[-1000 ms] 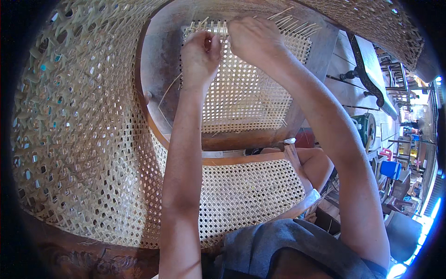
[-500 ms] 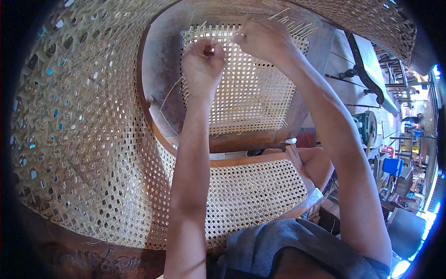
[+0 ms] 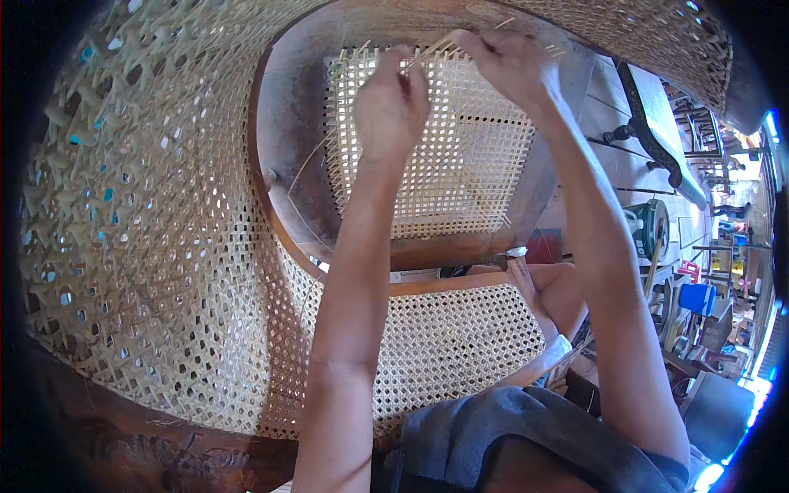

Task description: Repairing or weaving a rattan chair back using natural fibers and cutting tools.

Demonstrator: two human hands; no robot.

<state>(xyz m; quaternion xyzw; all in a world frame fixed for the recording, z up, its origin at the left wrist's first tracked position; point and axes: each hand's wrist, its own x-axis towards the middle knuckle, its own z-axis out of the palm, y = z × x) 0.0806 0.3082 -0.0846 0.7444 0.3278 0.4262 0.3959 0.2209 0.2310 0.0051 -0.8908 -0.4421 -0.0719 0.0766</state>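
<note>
- The left hand is over the far left part of a square-mesh cane panel, its fingers curled near the far edge; its grip is narrow, and I cannot tell whether a strand is pinched in it.
- The right hand is at the far edge of the panel, farther right, with fingers bent and pointing left; I cannot tell how tight its grip is.
- Between the 2 hands, thin pale cane strands slant along the far edge, close to the fingertips of each hand.
- The panel sits within a dark wooden frame, far and central in the scene; a row of dark gaps crosses its right part.
- 1 loose, bent cane strand lies over the frame, left of the panel.
- A small knob stands at the left rim of the frame.
- A large sheet of woven cane fills the left side, above a carved wooden rail at the near left.
- Nearer than the frame, another cane panel lies below a curved wooden edge.
- At the right are a carved dark wooden piece and a blue container.
</note>
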